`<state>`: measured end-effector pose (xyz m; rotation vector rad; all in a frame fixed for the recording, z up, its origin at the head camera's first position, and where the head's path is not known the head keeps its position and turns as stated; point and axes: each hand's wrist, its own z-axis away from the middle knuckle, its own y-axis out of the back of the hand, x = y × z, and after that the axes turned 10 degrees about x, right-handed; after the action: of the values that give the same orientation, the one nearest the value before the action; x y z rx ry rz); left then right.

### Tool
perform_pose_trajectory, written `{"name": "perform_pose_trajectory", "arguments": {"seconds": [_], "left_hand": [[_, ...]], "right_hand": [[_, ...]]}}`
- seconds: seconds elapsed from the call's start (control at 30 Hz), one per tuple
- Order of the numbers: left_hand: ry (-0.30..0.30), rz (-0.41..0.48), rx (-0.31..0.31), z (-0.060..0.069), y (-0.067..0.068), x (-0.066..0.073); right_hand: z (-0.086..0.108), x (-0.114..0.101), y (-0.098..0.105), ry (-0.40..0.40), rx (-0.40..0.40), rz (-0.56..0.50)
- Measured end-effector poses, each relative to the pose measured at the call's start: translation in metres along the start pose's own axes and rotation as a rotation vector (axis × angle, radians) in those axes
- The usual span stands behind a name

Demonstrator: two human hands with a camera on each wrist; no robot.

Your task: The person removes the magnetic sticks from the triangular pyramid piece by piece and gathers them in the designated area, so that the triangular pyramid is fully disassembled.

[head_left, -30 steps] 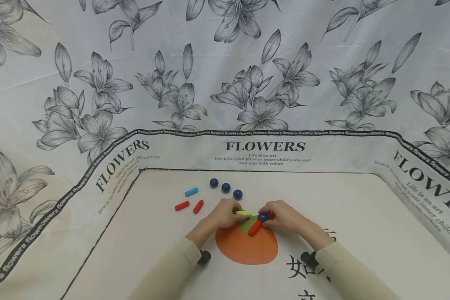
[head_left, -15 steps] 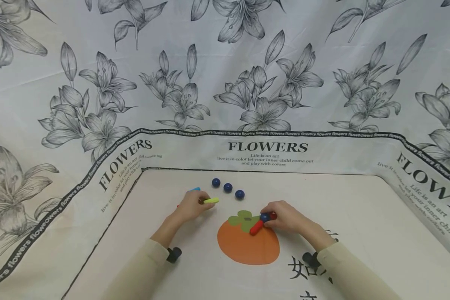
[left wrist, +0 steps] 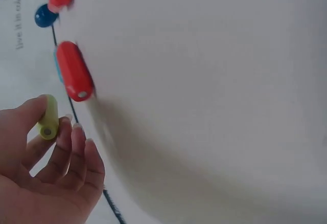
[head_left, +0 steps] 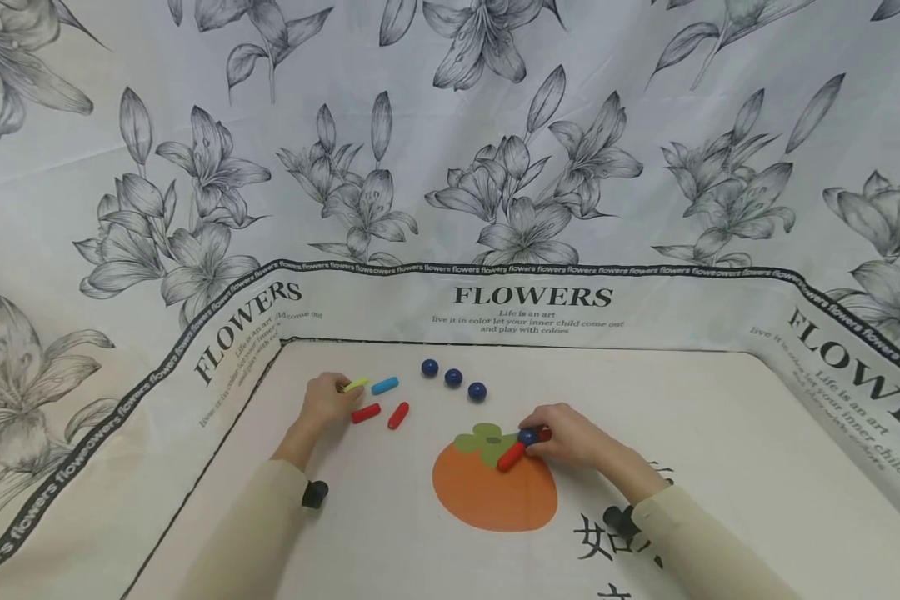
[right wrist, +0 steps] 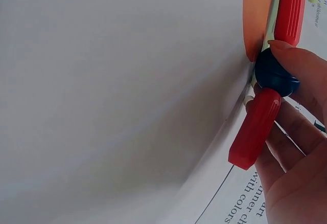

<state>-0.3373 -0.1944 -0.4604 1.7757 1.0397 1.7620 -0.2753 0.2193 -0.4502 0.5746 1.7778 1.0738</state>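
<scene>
My left hand [head_left: 328, 400] pinches a short yellow-green magnetic rod [left wrist: 49, 116] between thumb and fingers, at the left of the table. Close beside that hand lie a light blue rod [head_left: 385, 385] and two red rods, one nearer [head_left: 366, 413] and another red rod [head_left: 398, 415] to its right. Over the printed orange fruit's right side, my right hand [head_left: 570, 435] grips a dark blue ball [right wrist: 275, 73]. Two red rods are joined to this ball: one red rod [right wrist: 290, 12] points away from the palm, the other red rod [right wrist: 255, 129] lies along the fingers.
Three dark blue balls [head_left: 453, 378] stand in a slanting row toward the back. The cloth [head_left: 390, 517] bears a printed orange fruit [head_left: 495, 492] and black characters [head_left: 600, 536]. A flower-printed curtain [head_left: 532, 167] rises behind and at the sides.
My left hand has carried the yellow-green rod from beside the right hand leftward to the loose rods. My right hand stays in place with the ball and its red rods.
</scene>
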Motion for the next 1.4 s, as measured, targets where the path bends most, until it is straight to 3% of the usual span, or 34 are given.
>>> {"name": "perform_pose_trajectory", "arguments": {"seconds": [0.2,0.43,0.77,1.2,1.4], "left_hand": [[0.055,-0.064,-0.013,-0.009,-0.003,-0.011],[0.075,-0.087,-0.047,-0.018,-0.006,-0.009],[0.106,-0.099,-0.033,-0.013,-0.003,-0.006],[0.031,-0.034,-0.017,-0.005,0.006,-0.018],[-0.049,0.02,0.035,0.013,0.01,-0.008]], "right_hand": [[0.0,-0.003,-0.003,-0.015,-0.01,-0.005],[0.0,-0.003,0.0,0.028,-0.018,0.046],[0.003,-0.003,0.004,0.147,-0.07,0.078],[0.003,0.004,0.004,0.198,-0.054,0.011],[0.002,0.007,0.004,0.221,-0.042,-0.009]]}}
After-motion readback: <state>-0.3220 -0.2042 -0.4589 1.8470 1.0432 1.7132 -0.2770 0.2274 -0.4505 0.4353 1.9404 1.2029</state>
